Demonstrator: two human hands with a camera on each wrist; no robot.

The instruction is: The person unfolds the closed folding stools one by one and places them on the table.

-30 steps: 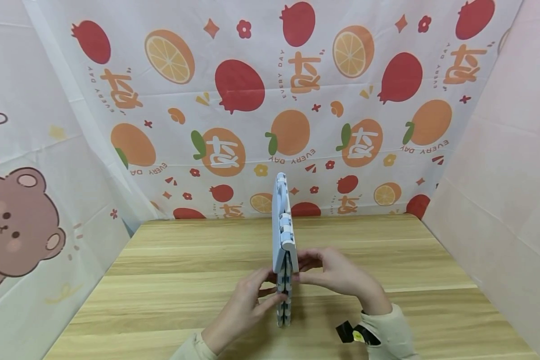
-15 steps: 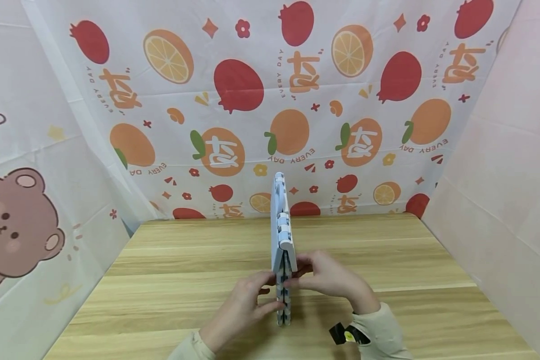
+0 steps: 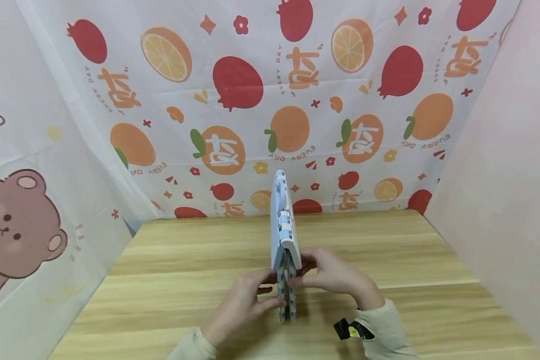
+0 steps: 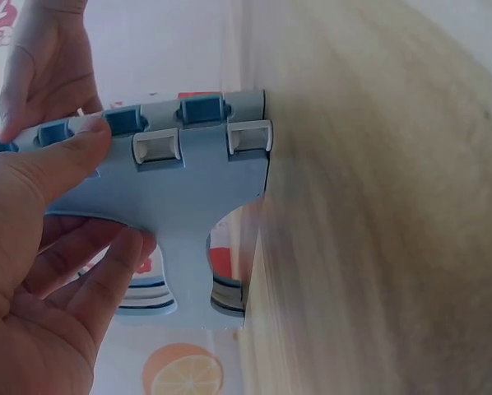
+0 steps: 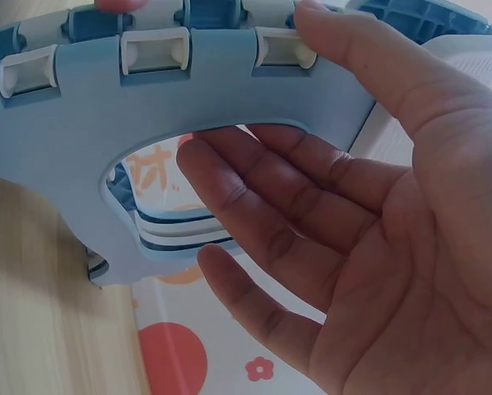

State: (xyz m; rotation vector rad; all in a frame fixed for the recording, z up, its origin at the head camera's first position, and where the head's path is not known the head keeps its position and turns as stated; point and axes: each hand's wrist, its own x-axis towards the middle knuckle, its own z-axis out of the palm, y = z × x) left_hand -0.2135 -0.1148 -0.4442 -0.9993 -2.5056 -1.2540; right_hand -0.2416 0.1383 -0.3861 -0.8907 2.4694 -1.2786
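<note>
The folding stool's (image 3: 276, 245) leg panels (image 4: 180, 185) stand slightly farther apart than half a second ago.
With the stool upright on the surface (image 3: 162, 280) between your hands, an uneven pull might tip it, and thumbs resting by its hinges (image 4: 203, 110) could get nipped. Your left hand (image 3: 240, 302) pinches the panel on the stool's left; your right hand (image 3: 337, 275) grips its right one, thumb at the edge, fingers at the arched opening.

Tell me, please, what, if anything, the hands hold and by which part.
The left hand and right hand grip a blue and white plastic folding stool by its hinged leg panels, one on each side.
</note>
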